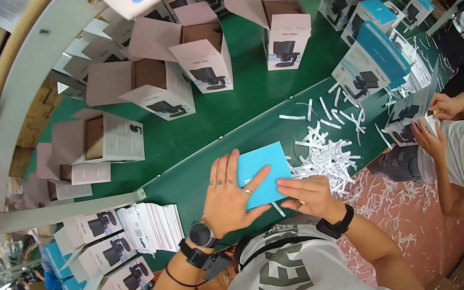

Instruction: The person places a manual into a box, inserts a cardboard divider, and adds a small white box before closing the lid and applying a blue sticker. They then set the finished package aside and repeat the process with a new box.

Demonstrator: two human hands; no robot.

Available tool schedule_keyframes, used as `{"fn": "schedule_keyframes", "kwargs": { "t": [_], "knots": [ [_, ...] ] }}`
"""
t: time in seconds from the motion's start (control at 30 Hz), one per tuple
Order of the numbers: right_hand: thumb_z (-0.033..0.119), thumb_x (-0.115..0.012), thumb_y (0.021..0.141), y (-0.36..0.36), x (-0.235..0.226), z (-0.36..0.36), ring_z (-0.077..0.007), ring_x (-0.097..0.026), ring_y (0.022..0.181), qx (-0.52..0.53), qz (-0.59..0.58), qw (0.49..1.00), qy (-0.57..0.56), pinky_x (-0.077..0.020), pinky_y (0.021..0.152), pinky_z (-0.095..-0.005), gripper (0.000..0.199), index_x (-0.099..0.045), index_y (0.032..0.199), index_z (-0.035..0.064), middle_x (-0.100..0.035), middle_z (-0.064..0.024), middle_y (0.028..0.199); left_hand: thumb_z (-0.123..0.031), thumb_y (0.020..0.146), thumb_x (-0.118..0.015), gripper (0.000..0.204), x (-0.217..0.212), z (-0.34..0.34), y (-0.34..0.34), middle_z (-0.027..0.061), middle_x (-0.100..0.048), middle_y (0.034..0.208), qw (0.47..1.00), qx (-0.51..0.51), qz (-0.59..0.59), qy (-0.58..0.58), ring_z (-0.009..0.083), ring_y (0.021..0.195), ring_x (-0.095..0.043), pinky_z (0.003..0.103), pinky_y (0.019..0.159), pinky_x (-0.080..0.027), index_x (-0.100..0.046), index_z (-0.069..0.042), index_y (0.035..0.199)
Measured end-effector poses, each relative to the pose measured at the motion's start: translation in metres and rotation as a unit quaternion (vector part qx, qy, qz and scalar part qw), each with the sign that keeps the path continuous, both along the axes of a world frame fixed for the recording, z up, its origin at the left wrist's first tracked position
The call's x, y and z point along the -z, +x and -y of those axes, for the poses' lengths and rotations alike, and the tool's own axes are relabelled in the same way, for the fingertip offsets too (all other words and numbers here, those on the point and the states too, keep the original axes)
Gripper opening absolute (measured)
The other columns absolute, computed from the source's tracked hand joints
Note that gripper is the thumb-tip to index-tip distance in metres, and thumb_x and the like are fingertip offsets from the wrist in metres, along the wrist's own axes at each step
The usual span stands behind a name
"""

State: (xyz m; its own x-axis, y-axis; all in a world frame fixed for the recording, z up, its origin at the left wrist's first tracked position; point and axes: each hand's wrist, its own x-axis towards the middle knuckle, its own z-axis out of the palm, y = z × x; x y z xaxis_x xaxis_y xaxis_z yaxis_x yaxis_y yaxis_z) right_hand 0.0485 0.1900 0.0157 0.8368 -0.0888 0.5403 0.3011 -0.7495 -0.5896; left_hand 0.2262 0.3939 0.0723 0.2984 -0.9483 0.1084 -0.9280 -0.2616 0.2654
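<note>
A flat, bright blue rectangular piece (pixel 260 165), like a card or box panel, lies in front of me at the green table's near edge. My left hand (pixel 225 197) rests over its left side with fingers stretched out, the index finger and thumb spread across the blue face. At the lower right edge of the blue piece, my right hand (pixel 308 195) has its fingers pressed together on it. A short white strip (pixel 279 209) shows just below the piece, between my hands. Whether the blue piece is a single sheet or the face of a box I cannot tell.
Curled white paper strips (pixel 328 157) heap to the right. White stacked papers (pixel 151 227) and printed boxes (pixel 106 250) stand at left. Several open cartons (pixel 203 58) line the green conveyor (pixel 221 113) beyond. A co-worker's hands (pixel 437 118) hold a box at right.
</note>
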Motion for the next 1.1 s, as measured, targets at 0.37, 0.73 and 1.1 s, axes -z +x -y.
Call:
{"fn": "schedule_keyframes", "kwargs": {
  "t": [0.37,0.73,1.1],
  "knots": [
    [0.013,-0.083,0.083,0.021,0.011,0.052,-0.0236,-0.076,0.077,0.04,-0.014,0.997,0.063,-0.0586,0.062,-0.0319,0.023,-0.079,0.105,0.0083,-0.078,-0.006,0.113,-0.061,0.079,-0.077,0.091,-0.026,-0.059,0.077,0.0396,-0.046,0.141,0.996,-0.022,0.07,0.041,0.0543,0.129,-0.048,0.06,0.108,-0.039,-0.052,-0.013,0.153],
    [0.024,-0.079,0.086,0.288,-0.041,0.125,-0.0399,-0.071,0.098,0.136,-0.085,0.987,0.033,-0.0591,0.082,-0.0441,0.037,-0.071,0.118,0.0079,-0.073,-0.0152,0.111,-0.067,0.077,-0.077,0.103,0.03,-0.114,0.218,0.0432,-0.045,0.14,0.801,-0.591,0.061,0.079,0.0591,0.13,-0.044,0.064,0.114,-0.03,-0.045,-0.005,0.152],
    [0.02,-0.078,0.085,0.216,-0.042,0.051,-0.043,-0.067,0.071,0.078,-0.003,0.997,-0.007,-0.0518,0.061,-0.0472,0.015,-0.075,0.091,0.007,-0.066,-0.019,0.074,-0.072,0.074,-0.078,0.099,0.03,-0.15,0.205,0.0362,-0.049,0.14,0.852,-0.513,0.081,-0.071,0.0537,0.125,-0.05,0.061,0.111,-0.038,-0.058,-0.001,0.139]
  ]
}}
